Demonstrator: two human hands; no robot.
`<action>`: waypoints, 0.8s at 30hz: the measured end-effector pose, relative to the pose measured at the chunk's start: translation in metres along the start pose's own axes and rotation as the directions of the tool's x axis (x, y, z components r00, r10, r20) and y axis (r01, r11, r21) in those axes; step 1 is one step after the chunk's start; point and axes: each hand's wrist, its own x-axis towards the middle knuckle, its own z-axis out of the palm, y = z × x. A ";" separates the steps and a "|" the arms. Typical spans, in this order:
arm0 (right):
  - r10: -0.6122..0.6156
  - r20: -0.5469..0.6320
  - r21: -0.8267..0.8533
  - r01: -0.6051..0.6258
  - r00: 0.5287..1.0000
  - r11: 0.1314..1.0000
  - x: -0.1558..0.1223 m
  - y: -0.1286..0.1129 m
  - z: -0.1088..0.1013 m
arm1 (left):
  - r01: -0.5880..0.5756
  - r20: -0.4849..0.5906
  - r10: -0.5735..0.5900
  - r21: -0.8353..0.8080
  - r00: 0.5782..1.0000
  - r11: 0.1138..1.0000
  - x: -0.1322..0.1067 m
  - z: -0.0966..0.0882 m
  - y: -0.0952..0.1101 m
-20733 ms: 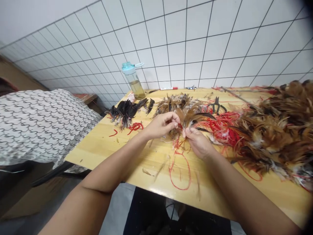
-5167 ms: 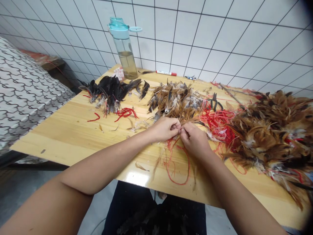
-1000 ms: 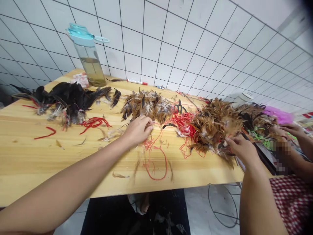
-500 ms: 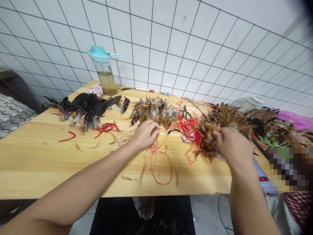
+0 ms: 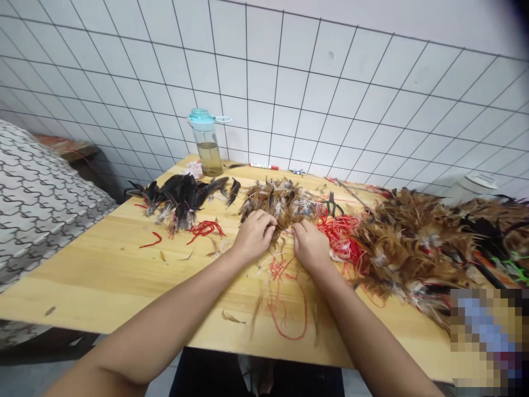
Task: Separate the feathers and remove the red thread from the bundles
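Observation:
My left hand (image 5: pixel 255 234) and my right hand (image 5: pixel 309 246) sit close together on the wooden table (image 5: pixel 103 264), at the near edge of a small pile of brown feathers (image 5: pixel 281 201). Both have their fingers curled in a pinch around feathers and thin threads; what exactly each pinches is too small to name. Loose red string (image 5: pixel 289 298) trails on the table below my hands. A tangle of red string (image 5: pixel 343 234) lies just right of my right hand, and a large heap of brown feathers (image 5: pixel 413 248) lies beyond it.
A pile of black feathers (image 5: pixel 177 196) with red string bits (image 5: pixel 204 229) lies at the left. A water bottle (image 5: pixel 205 142) and a marker (image 5: pixel 263 166) stand by the tiled wall. Black pliers (image 5: pixel 333 205) lie behind the red tangle. A patterned cloth (image 5: pixel 37 198) is at far left.
My right hand has come back from the large brown heap on the right to meet my left hand at the small brown pile. The view has swung left.

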 end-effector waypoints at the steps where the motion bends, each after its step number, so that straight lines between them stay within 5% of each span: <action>1: 0.030 -0.005 0.017 -0.030 1.000 0.999 -0.001 0.005 0.007 | 0.032 -0.014 -0.032 -0.003 0.999 0.999 0.001 -0.001 -0.003; 7: 0.142 -0.104 0.107 -0.130 0.984 0.986 -0.005 0.024 0.025 | 0.120 -0.038 -0.120 0.001 0.992 0.993 0.006 -0.003 -0.017; 14: 0.095 0.013 0.165 -0.095 0.995 0.982 0.000 0.013 0.030 | 0.113 -0.073 -0.109 0.053 0.991 0.992 0.008 -0.003 -0.019; 19: 0.151 0.018 0.202 -0.152 0.988 0.968 0.001 0.016 0.030 | -0.097 0.050 0.086 0.327 0.995 0.940 0.032 -0.014 -0.014; 24: 0.180 -0.006 0.216 -0.175 0.984 0.961 0.001 0.017 0.031 | -0.414 0.305 0.301 0.439 0.904 0.798 0.065 -0.007 -0.019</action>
